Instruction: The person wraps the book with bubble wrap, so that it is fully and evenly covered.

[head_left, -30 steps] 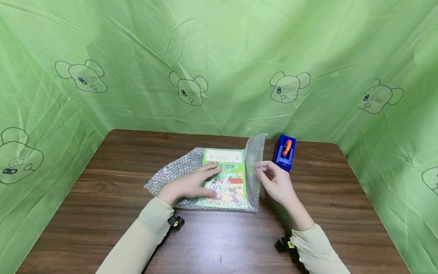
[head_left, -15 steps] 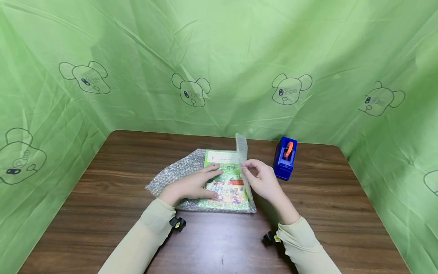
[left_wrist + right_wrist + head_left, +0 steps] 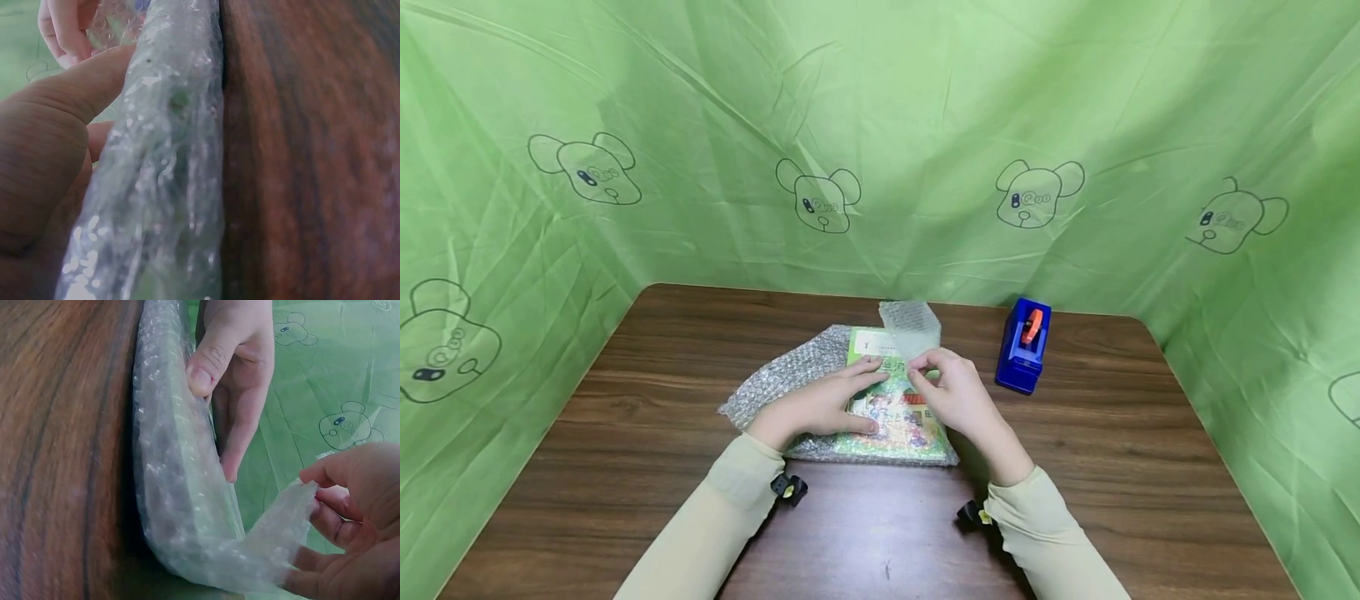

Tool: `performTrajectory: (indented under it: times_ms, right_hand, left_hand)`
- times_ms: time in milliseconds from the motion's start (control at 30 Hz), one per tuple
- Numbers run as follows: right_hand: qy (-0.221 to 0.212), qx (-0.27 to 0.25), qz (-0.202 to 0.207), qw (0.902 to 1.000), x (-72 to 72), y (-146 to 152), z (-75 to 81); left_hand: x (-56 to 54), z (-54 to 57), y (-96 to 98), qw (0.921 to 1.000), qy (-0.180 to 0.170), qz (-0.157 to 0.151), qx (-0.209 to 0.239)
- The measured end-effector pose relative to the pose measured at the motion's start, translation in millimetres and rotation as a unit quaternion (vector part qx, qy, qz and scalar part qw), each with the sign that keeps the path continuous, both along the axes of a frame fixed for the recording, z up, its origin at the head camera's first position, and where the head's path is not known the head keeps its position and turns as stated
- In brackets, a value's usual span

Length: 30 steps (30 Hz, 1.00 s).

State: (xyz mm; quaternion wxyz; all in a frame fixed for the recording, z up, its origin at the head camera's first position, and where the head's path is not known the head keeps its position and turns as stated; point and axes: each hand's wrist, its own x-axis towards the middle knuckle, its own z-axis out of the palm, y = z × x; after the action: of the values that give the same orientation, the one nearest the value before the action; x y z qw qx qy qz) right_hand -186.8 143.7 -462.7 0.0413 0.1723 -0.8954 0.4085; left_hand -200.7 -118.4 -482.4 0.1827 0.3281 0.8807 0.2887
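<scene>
A green picture book (image 3: 891, 425) lies on the table inside clear bubble wrap (image 3: 790, 367), which spreads out to its left. My left hand (image 3: 823, 404) rests on the wrapped book with its fingers spread and straight. My right hand (image 3: 955, 392) pinches the edge of the right-hand flap of bubble wrap between thumb and fingers, above the cover's right side. The flap's far corner (image 3: 913, 325) stands up over the book's top edge. In the right wrist view the pinched flap (image 3: 281, 525) rises from the book's end, while the left thumb (image 3: 203, 378) presses the near edge.
A blue tape dispenser (image 3: 1021, 350) with an orange roll stands right of the book. The brown wooden table (image 3: 1097, 417) ends at a green cloth backdrop (image 3: 925, 108) printed with bear heads, behind and on both sides.
My right hand has moved left and drawn the bubble wrap flap over the book's right side. My left hand stays on the book.
</scene>
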Motion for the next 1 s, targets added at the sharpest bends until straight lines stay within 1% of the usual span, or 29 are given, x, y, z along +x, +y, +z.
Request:
performTrajectory:
  times_ms: [100,267,367,533,667,800,1000]
  right_hand:
    - [0.000,0.009,-0.003,1.0000,1.6,-4,-1.4]
    - [0.014,0.026,-0.009,0.9995,4.4,-10,-6.2]
    - [0.021,0.034,-0.012,0.9991,5.0,-12,-6.8]
    - [0.016,0.048,-0.011,0.9986,4.6,-15,-6.3]
    - [0.005,0.062,0.005,0.9981,2.9,-13,-7.4]
    - [-0.003,0.069,0.027,0.9973,-2.0,-4,-9.6]
    - [-0.021,0.045,0.076,0.9959,-14.4,20,-17.9]
  left_hand:
    - [-0.3,-0.2,0.5,1.0000,0.002,-0.001,0.001]
    - [-0.5,-1.7,1.4,1.0000,0.005,-0.002,0.001]
    - [-0.6,-0.8,1.1,1.0000,0.003,-0.003,0.003]
    - [-0.5,0.4,-0.3,1.0000,-0.003,-0.002,0.004]
    - [-0.5,0.4,-1.0,1.0000,-0.005,0.000,0.002]
    - [-1.3,-0.1,-0.7,0.9999,-0.001,0.004,-0.010]
    - [-2.4,-1.3,-0.4,0.9998,0.000,0.004,-0.020]
